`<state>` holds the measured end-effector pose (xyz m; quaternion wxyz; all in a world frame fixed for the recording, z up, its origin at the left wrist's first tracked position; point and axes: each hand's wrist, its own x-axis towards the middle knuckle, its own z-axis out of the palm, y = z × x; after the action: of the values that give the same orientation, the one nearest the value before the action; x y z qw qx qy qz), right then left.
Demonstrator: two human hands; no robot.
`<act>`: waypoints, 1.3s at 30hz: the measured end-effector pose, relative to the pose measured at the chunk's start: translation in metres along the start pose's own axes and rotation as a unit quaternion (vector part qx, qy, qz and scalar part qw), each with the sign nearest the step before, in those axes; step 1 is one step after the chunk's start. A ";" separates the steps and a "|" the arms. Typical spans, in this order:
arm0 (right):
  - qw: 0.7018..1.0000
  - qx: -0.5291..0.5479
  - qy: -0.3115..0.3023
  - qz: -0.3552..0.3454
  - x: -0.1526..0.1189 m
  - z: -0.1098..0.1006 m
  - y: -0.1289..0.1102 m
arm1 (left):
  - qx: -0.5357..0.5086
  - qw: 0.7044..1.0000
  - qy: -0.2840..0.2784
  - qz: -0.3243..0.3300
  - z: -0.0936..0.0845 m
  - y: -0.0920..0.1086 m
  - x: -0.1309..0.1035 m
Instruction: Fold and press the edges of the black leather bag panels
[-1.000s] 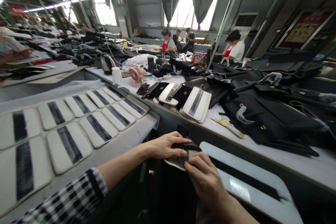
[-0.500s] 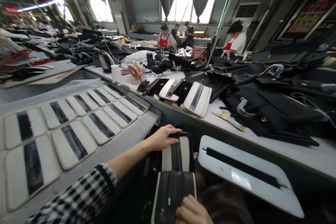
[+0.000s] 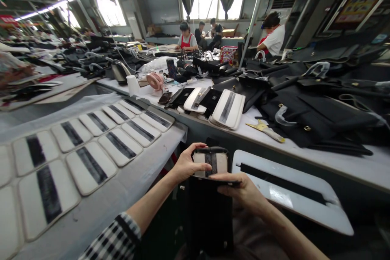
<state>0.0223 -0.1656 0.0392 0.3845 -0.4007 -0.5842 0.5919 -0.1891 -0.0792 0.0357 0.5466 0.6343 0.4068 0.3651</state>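
Long worktables fill a big workshop, where other people sit far behind. On the left table lie rows of white pads, each with a dark stripe. On the right table black bags are piled, with yellow scissors near them. Low in the middle, the left hand grasps a black leather piece at its white striped top, fingers curled on the edge. The right hand pinches the same piece across the fold. Beside it stands a white template board.

Bright window glare, ceiling strip lights — edges warped, blurred
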 end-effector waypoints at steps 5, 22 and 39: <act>0.990 -0.076 0.037 -0.109 -0.019 0.022 0.008 | 0.068 0.996 0.055 0.008 0.008 -0.003 -0.002; 0.941 -0.248 0.065 -0.222 -0.053 0.049 0.028 | 0.114 0.990 0.079 0.020 0.017 -0.012 0.003; 0.944 -0.224 -0.034 -0.240 -0.082 0.059 0.042 | 0.093 0.992 0.087 0.008 0.010 -0.017 0.003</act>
<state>-0.0005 -0.2646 -0.0006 0.3957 -0.3039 -0.7933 0.3490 -0.1808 -0.0798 0.0174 0.4445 0.6520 0.4797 0.3837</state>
